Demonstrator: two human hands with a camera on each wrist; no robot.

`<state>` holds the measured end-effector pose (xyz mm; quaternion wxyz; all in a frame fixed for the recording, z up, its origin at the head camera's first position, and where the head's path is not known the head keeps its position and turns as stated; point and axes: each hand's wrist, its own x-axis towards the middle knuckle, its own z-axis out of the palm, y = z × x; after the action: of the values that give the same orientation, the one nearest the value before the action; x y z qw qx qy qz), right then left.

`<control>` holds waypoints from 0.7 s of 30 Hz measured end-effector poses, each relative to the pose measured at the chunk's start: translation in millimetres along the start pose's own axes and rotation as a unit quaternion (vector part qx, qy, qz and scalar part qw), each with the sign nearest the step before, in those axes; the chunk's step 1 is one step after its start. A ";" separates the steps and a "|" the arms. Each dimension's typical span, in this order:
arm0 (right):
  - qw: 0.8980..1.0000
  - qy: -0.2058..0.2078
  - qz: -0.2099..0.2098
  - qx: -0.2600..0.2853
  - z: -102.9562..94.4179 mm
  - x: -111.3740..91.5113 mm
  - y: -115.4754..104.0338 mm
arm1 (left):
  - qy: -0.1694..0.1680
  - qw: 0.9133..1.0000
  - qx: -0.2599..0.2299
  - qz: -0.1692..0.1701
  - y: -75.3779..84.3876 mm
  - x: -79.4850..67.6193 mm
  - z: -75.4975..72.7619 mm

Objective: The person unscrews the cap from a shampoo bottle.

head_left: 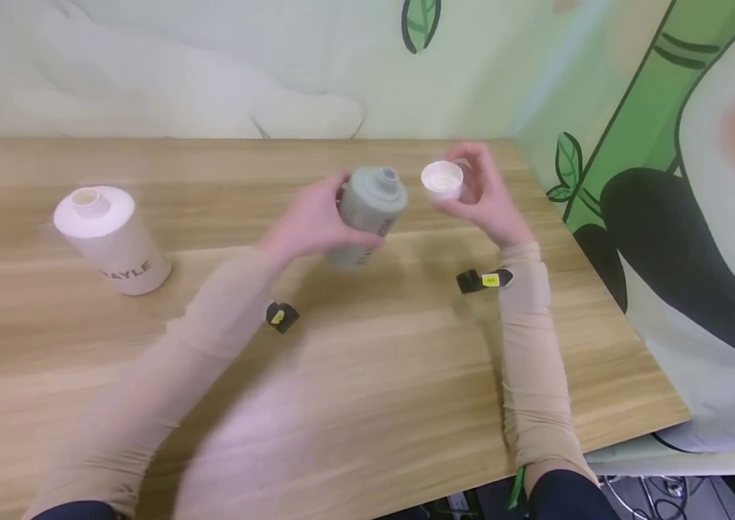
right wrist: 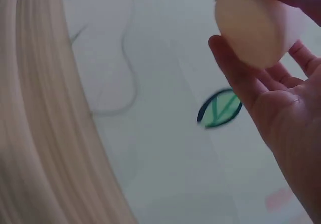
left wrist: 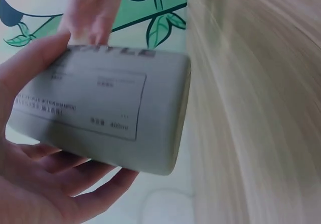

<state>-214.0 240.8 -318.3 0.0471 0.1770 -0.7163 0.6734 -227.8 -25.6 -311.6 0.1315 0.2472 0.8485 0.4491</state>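
My left hand [head_left: 318,220] grips a grey-green shampoo bottle [head_left: 367,217] above the table, tilted, its bare neck pointing up and to the right. In the left wrist view the thumb and fingers wrap the bottle [left wrist: 115,103], whose printed label reads shampoo. Off to the right, my right hand [head_left: 481,191] pinches a white cap [head_left: 442,180] with its hollow side toward the head camera. The right wrist view has this cap [right wrist: 256,28] between thumb and fingers. A gap separates cap and bottle neck. At the left stands a white bottle [head_left: 123,249], also without a cap.
Both bottles are over a wooden table [head_left: 341,404], which meets a painted wall [head_left: 224,72] at the back. The table's right edge runs beside a panda mural [head_left: 725,217]. Cables [head_left: 660,498] lie below the front right corner.
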 end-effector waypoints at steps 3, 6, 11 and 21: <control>0.997 0.002 0.047 -0.066 -11.2 -0.1 17.1 | -0.004 1.000 -0.012 -0.006 -2.5 15.1 11.0; 0.988 -0.003 0.075 -0.137 -17.0 -1.5 33.1 | -0.007 0.999 -0.030 -0.010 -6.9 24.8 23.3; 0.963 -0.035 0.113 -0.242 -18.2 -2.7 47.2 | 0.002 0.997 -0.072 -0.018 -11.4 32.0 40.5; 0.898 -0.121 0.162 -0.390 -2.3 12.4 56.5 | 0.029 0.996 -0.081 -0.019 -22.9 36.1 46.0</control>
<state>-243.8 242.4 -367.8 -0.0844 0.1065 -0.9405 0.3113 -244.7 15.0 -356.4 0.1347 0.2068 0.8175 0.5205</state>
